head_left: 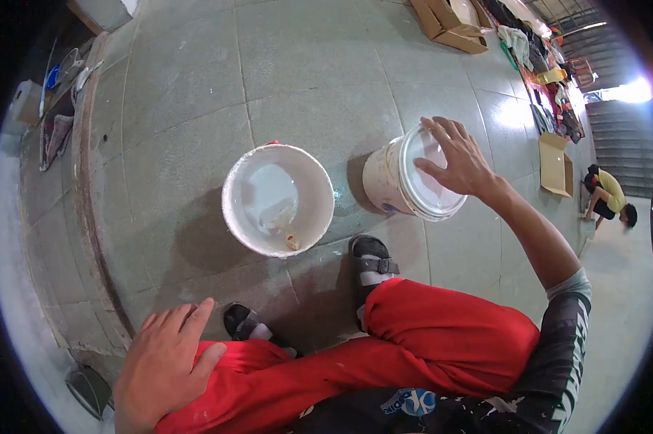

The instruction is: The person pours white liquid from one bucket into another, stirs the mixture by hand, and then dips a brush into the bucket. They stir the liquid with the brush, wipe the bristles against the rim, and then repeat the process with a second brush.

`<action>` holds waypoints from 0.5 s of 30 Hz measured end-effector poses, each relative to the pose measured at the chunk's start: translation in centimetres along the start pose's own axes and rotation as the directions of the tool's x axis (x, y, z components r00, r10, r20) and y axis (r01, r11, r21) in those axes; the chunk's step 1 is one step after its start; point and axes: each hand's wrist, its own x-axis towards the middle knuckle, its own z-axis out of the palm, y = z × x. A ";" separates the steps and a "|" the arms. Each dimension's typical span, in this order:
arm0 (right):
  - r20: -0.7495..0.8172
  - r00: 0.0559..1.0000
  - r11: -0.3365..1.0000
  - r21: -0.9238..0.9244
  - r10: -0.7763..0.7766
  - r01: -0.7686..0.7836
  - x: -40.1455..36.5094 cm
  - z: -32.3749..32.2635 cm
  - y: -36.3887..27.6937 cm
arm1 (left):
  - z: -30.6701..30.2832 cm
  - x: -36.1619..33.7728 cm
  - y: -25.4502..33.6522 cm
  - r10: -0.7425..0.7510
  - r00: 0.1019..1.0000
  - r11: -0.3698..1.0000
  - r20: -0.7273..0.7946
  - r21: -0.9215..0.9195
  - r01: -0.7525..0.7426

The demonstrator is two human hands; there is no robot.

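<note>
My right hand (458, 158) rests with spread fingers on the white lid (422, 163) of a closed plastic bucket (380, 177), which stands on the tiled floor to the right. Left of it is an uncovered white bucket (230, 210) holding cloudy whitish liquid. A small whitish thing with an orange-red spot (291, 241) lies against its inner wall; I cannot make out what it is. Over my red-trousered left knee, my left hand (168, 354) is open, fingers outstretched, with nothing in it.
A raised ledge (87, 195) runs along the left. Cardboard boxes (556, 165) and a heap of clothes and bags (540, 69) lie at the right. Farther right a person in a yellow shirt (612, 192) crouches. My sandalled feet (373, 254) are just below the buckets.
</note>
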 end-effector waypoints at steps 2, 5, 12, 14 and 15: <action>0.024 1.000 1.000 0.027 -0.006 0.005 0.6 -0.5 0.4 | 0.1 0.0 0.0 -0.003 1.000 1.000 0.007 0.004 0.003; 0.050 0.999 0.999 0.046 0.020 -0.022 0.7 -1.1 0.1 | 0.0 0.2 0.1 -0.004 1.000 1.000 0.017 0.008 0.004; 0.052 0.998 0.997 0.061 0.035 -0.039 0.5 -0.3 0.7 | 0.1 0.7 0.1 0.002 1.000 1.000 0.012 0.011 -0.002; 0.048 0.998 0.998 0.043 0.039 -0.041 0.1 -0.2 0.4 | -0.1 0.8 0.2 0.003 1.000 1.000 0.022 0.006 -0.003; 0.038 0.998 0.999 0.024 0.040 -0.041 0.2 -0.2 0.2 | -0.2 0.8 0.3 0.002 1.000 1.000 0.026 0.002 -0.002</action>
